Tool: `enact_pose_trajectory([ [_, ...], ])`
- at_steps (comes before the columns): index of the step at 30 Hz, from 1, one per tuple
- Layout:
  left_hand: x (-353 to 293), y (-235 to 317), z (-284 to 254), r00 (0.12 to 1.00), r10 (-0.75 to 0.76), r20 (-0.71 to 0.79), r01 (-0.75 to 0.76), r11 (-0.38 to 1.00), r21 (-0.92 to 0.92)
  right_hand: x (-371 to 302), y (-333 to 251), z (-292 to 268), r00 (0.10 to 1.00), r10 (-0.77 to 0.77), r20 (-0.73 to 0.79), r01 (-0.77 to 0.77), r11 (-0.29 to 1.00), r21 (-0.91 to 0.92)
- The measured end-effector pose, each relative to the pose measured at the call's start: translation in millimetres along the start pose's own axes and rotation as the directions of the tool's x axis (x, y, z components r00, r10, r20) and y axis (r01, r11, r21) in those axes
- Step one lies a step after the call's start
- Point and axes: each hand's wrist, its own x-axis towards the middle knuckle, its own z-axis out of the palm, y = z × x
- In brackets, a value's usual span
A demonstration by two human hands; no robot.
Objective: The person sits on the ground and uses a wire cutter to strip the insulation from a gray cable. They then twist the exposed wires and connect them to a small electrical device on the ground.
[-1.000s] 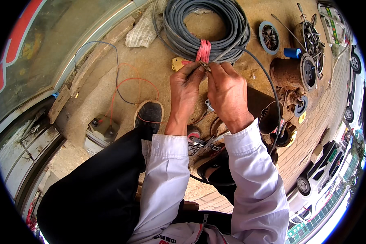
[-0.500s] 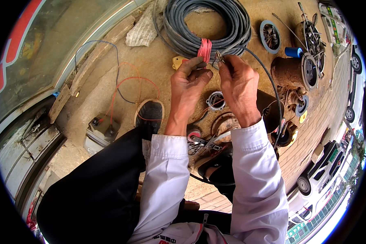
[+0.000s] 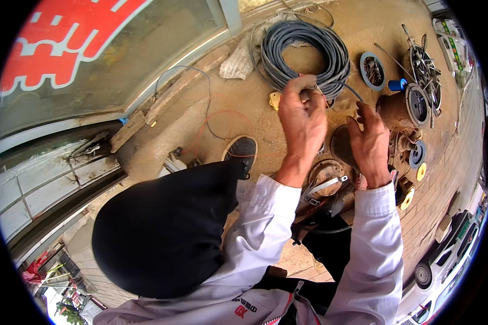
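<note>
My left hand (image 3: 303, 122) is raised in front of the near edge of a dark cable coil (image 3: 274, 51). Its fingers are curled in a pinch, and a thin pale wire shows beside the fingertips; the grip is partly hidden. To the right, my right hand (image 3: 370, 143) has its thumb and index finger apart, with nothing visible between them. A length of black cable (image 3: 353, 92) runs from the coil to behind the right fingers, so whether they touch it is unclear. A rusty dark cylinder (image 3: 341, 145) stands between the hands, lower down.
A yellow piece (image 3: 275, 101) lies left of my left hand. Beyond my right hand are a rusty motor housing (image 3: 390, 106), a blue cylinder (image 3: 397, 85), a grey dish of small parts (image 3: 372, 70) and a tool-filled container (image 3: 425, 76). Thin red wire (image 3: 222, 112) loops near my shoe (image 3: 240, 149).
My hands have moved apart; the right has come down and away from the left, and no longer holds the small metal piece at its fingertips. The view has shifted left.
</note>
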Motion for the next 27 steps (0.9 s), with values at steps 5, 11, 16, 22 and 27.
enact_pose_trajectory([
  [5, -53, 177, 17, 0.961, 0.180, 0.208, -0.121, 0.956, -0.268, -45, -7, -103, 0.976, -0.181, 0.120, 0.191, 0.978, -0.082],
  [11, -97, 324, -100, 0.772, 0.601, 0.206, -0.515, 0.782, -0.351, -123, -4, -197, 0.989, -0.075, 0.130, 0.079, 0.997, -0.025],
  [16, -82, 350, -233, 0.767, 0.640, 0.052, -0.642, 0.763, 0.079, -175, 31, -213, 0.989, 0.119, 0.092, -0.132, 0.980, 0.147],
  [22, -13, 237, -340, 0.965, 0.144, 0.219, -0.257, 0.692, 0.675, -181, 56, -207, 0.981, 0.155, 0.114, -0.177, 0.961, 0.214],
  [27, 24, 109, -332, 0.940, -0.268, 0.212, -0.042, 0.527, 0.849, -186, 76, -198, 0.965, 0.232, 0.127, -0.253, 0.949, 0.189],
])
